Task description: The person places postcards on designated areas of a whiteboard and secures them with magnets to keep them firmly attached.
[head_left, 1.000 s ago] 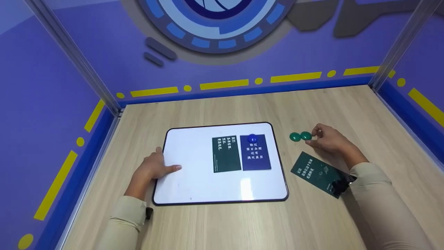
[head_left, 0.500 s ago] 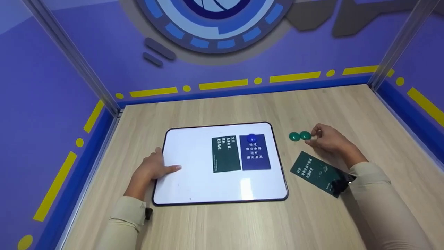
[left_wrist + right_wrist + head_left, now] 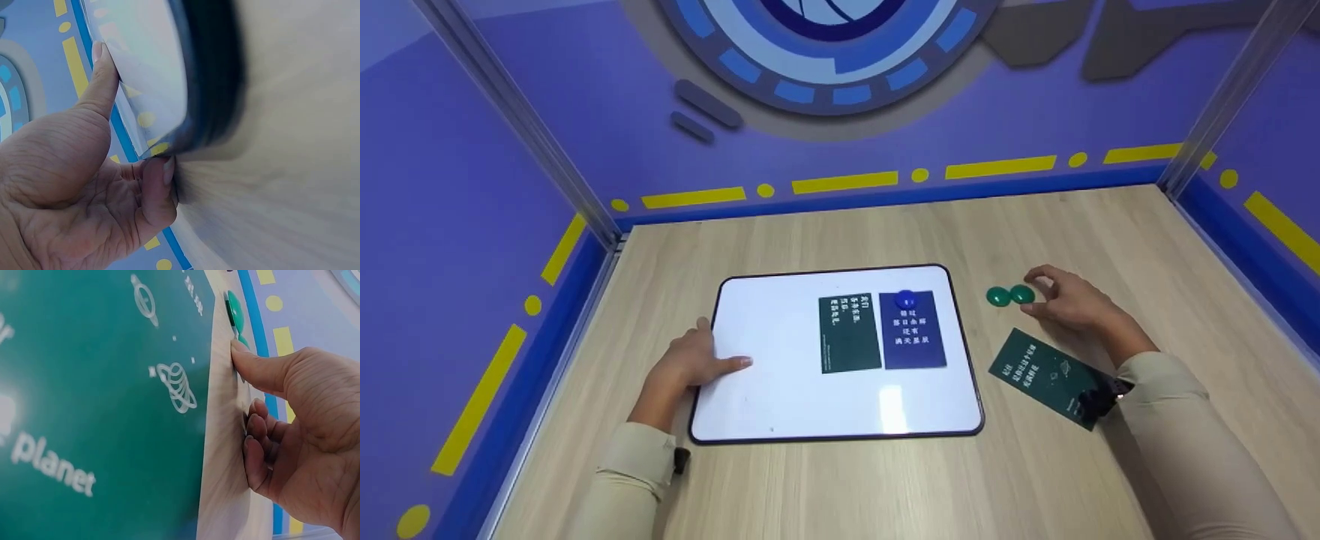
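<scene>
My left hand (image 3: 694, 358) grips the left edge of a white whiteboard (image 3: 780, 322) with a dark rim. Its thumb (image 3: 104, 73) lies on the board's face, and the other fingers curl at the edge. Two round green magnets (image 3: 998, 296) sit side by side on the table right of the board. Around the right-hand magnet (image 3: 1022, 293), my right hand (image 3: 1069, 300) holds its thumb and index finger spread, with a gap between them. In the right wrist view the thumb tip (image 3: 241, 349) is close to the magnets, whose view it partly blocks.
On the whiteboard lie a dark green card (image 3: 850, 334) and a blue card (image 3: 913, 337) with a blue magnet (image 3: 906, 299) on its top. Another green card (image 3: 1046, 375) lies on the table, partly under the right wrist. Purple walls (image 3: 840, 150) enclose the table.
The right hand's index finger has lifted and spread from the thumb, widening the gap beside the right-hand green magnet. The left hand, board and cards stay in place.
</scene>
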### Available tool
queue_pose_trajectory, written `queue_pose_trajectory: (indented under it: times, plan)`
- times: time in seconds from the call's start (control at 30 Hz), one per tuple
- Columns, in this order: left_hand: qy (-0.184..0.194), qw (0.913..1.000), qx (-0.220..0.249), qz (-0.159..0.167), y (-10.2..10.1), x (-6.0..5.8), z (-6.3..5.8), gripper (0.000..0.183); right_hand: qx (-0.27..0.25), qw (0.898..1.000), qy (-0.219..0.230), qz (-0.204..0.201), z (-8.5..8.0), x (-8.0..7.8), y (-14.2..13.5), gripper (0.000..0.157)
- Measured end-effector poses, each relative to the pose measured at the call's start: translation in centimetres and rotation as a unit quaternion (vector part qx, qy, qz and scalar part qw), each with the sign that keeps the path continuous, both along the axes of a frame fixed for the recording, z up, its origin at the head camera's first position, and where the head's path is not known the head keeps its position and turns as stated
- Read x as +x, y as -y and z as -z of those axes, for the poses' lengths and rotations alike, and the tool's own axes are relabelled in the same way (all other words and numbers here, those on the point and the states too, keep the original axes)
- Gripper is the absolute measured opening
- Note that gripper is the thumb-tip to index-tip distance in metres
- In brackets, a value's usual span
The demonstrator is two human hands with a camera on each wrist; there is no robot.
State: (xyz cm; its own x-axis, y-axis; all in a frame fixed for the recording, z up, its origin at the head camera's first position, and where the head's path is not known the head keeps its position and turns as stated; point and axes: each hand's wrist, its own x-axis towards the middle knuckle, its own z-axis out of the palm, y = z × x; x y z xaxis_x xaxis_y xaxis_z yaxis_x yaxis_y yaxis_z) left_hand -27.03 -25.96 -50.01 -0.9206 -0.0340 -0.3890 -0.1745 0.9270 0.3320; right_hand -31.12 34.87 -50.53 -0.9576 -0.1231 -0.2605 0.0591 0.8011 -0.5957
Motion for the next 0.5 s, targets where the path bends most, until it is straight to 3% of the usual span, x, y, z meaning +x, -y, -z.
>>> queue_pose_trajectory:
  times: [0.23, 0.5]
  plan:
    - [0.002, 1.0000, -0.001, 0.000, -0.08, 0.03, -0.21, 0.127, -0.010, 1.000, -0.003, 0.005, -0.02, 0.02, -0.04, 0.046]
    - [0.002, 1.0000, -0.004, 0.002, -0.18, 0.06, -0.06, 0.128, -0.006, 1.000, 0.001, -0.001, 0.00, 0.31, -0.34, 0.047]
